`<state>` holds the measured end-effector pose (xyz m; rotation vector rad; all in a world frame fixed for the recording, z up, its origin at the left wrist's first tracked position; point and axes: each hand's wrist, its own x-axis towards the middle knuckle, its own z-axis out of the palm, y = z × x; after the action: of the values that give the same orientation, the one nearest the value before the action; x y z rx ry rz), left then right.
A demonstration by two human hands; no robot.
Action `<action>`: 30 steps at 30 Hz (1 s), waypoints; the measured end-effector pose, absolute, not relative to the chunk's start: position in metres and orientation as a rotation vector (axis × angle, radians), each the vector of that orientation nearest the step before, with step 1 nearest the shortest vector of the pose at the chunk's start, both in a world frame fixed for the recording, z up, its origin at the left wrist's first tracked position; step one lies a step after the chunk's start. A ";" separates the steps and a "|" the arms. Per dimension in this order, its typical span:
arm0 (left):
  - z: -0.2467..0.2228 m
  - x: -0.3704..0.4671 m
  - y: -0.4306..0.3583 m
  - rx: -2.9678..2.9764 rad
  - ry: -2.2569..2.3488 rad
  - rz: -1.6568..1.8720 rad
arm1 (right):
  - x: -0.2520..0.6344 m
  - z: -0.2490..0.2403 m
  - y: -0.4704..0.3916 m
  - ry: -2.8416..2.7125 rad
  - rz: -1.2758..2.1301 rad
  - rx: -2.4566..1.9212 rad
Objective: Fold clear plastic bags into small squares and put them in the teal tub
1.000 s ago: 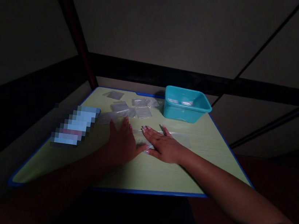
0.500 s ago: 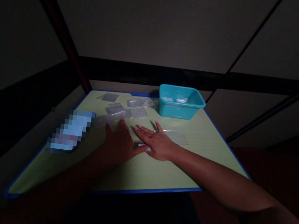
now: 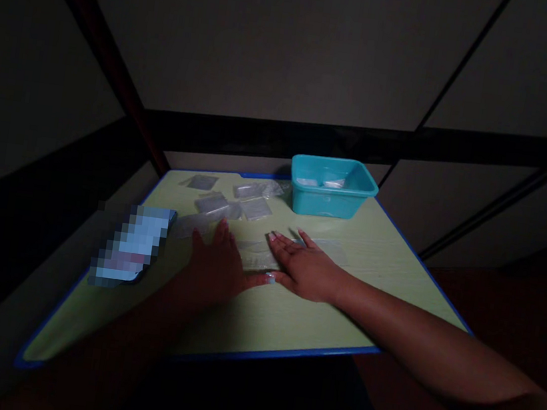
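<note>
Shifted rightward, the right hand [image 3: 309,273] lies spread, like the left hand [image 3: 219,266], along clear plastic [image 3: 257,257] running lengthwise left to right.

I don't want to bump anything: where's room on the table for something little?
Bare table shows on the right, between the turquoise bin and right forearm, and in front, between both forearms and the near edge. It's crowded on the left with a blurred phone and plastic packets, and mid-table around the left hand, right hand and clear plastic strip.
</note>
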<state>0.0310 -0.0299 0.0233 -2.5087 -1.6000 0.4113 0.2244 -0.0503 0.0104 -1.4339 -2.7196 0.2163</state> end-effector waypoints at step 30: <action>0.010 0.027 -0.019 -2.627 -1.401 0.171 | 0.226 0.002 -0.048 -2.703 0.291 -1.388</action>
<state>0.0274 -0.0190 0.0099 -2.6269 -1.4006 0.1714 0.2256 -0.0477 0.0016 -1.3882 -2.7032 0.2906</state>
